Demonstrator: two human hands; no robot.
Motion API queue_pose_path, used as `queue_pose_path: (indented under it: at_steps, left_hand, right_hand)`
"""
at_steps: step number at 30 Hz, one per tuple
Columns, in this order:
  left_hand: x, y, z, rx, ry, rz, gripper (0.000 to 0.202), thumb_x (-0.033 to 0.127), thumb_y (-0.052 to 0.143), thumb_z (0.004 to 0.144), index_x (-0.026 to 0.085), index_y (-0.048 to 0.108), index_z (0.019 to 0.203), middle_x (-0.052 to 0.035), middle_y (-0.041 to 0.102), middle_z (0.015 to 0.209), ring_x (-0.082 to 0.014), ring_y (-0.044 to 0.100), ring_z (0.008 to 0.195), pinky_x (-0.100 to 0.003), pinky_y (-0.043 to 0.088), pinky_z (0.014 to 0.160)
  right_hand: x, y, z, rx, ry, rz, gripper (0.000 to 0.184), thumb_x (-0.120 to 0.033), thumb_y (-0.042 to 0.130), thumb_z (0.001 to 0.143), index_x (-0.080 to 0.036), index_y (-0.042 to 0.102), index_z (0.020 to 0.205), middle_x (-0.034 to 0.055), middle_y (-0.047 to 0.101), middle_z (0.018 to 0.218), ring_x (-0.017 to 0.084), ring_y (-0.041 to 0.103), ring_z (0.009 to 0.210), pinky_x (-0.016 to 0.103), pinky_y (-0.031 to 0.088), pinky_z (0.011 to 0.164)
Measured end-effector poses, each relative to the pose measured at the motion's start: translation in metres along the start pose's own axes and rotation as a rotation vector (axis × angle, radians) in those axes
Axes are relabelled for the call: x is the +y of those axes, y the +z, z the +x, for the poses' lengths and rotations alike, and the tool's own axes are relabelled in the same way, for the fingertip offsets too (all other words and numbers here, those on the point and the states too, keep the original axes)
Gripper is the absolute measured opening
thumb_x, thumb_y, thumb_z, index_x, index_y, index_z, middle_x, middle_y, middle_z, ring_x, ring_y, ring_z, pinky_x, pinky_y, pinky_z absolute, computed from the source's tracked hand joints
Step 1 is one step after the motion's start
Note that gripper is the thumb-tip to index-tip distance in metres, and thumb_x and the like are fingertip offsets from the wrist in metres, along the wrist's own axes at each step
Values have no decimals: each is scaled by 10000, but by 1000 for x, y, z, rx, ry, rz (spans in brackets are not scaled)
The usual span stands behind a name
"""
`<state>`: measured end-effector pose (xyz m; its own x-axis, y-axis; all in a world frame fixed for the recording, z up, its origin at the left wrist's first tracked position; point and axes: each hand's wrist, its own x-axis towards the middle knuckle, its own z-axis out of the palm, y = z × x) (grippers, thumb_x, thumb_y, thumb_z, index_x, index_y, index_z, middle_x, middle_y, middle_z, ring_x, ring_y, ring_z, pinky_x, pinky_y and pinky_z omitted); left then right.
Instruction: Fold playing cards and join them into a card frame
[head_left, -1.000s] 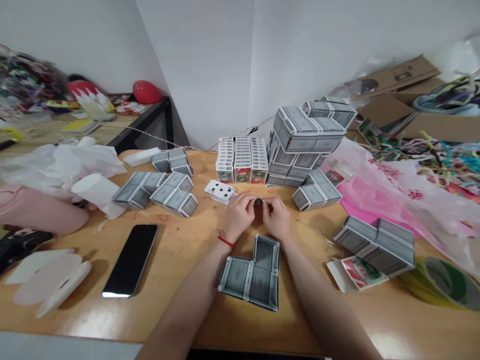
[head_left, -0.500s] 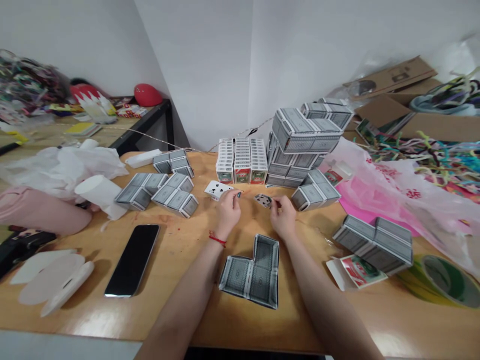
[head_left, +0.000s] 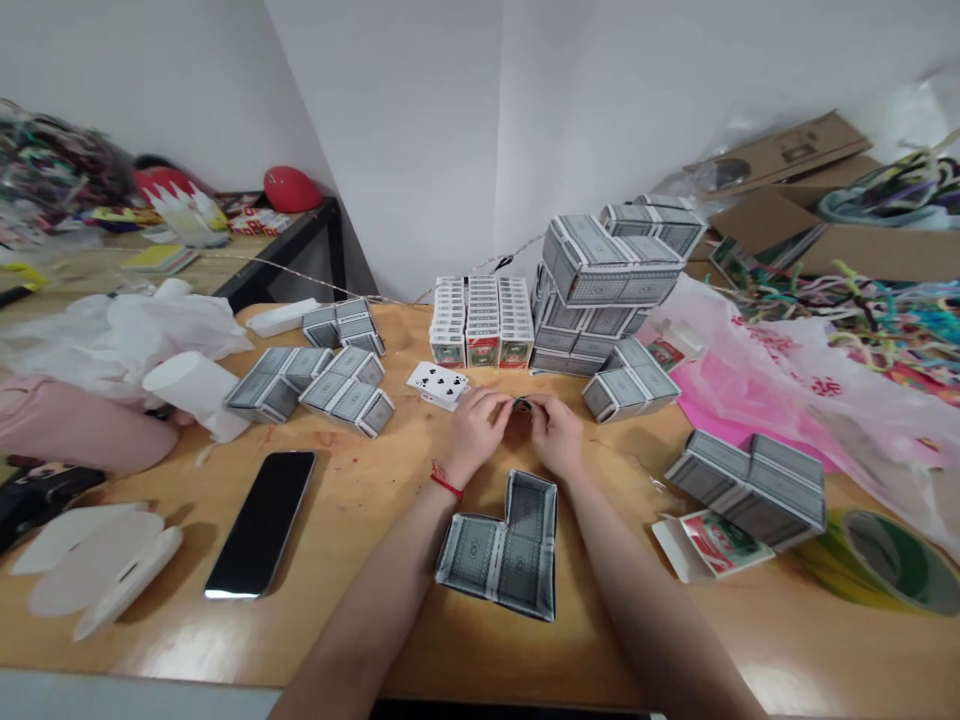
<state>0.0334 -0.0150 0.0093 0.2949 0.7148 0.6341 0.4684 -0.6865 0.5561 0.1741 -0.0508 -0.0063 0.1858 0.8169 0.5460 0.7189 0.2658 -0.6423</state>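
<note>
While the wooden table [head_left: 337,500] spans the lower frame, a tall stack of card blocks [head_left: 600,275] rises right of centre, toward the upper right. Down at lower centre lies an L-shaped block [head_left: 496,560], resting between the two forearms, and over at lower left, a phone [head_left: 261,525], face up. Now to the hands, mid-frame: left hand [head_left: 476,435] and right hand [head_left: 556,435], fingertips almost meeting, both pinched tight on one thing! Just left of them, loose playing cards [head_left: 441,382] lie on the wood, a spade five uppermost. And the smallest piece, the held card [head_left: 521,404], is right at frame centre, clamped at both ends, its shape mostly hidden. It looks like a bending or creasing step; the next move calls for even pressure and lined-up edges.
</note>
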Motion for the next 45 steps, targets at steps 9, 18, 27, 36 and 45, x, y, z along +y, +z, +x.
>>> queue_pose_path:
  at_steps: [9, 18, 27, 36, 45]
  left_hand:
    - [-5, 1, -3, -31, -10, -17, 239, 100, 383, 812, 184, 576, 925, -56, 604, 891, -157, 546, 871, -346, 442, 806]
    - [-2, -1, -2, -22, 9, -43, 151, 154, 442, 807, 185, 576, 869, -41, 611, 834, -151, 542, 832, -325, 450, 778]
    - [-1, 0, 1, -1, -3, -69, 95, 217, 487, 799, 182, 576, 801, -31, 606, 779, -143, 539, 786, -308, 441, 751]
    - [0, 3, 4, -29, -32, -36, 114, 265, 503, 796, 180, 524, 722, -19, 566, 727, -143, 514, 759, -294, 417, 720]
    - [-4, 8, 1, 51, -115, 0, 229, 348, 563, 751, 179, 448, 647, -2, 495, 671, -134, 484, 695, -273, 401, 657]
  right_hand:
    - [-1, 1, -1, 23, 18, -15, 182, -252, 404, 827, -217, 581, 852, 36, 644, 782, 163, 588, 712, 290, 460, 665]
    - [-3, 0, 0, 0, 21, 27, 190, -348, 477, 807, -215, 607, 839, 28, 653, 779, 143, 575, 638, 273, 458, 618]
    - [-4, -3, 0, -22, -31, 31, 199, -274, 434, 823, -206, 613, 878, 36, 654, 788, 144, 583, 664, 274, 465, 638]
    - [-2, -1, -4, -53, -65, 34, 234, -210, 387, 826, -201, 571, 971, 55, 644, 836, 163, 595, 753, 299, 478, 698]
    - [-6, 2, -8, -149, -72, 61, 361, -108, 341, 788, -202, 497, 1100, 76, 613, 1021, 184, 571, 933, 349, 462, 834]
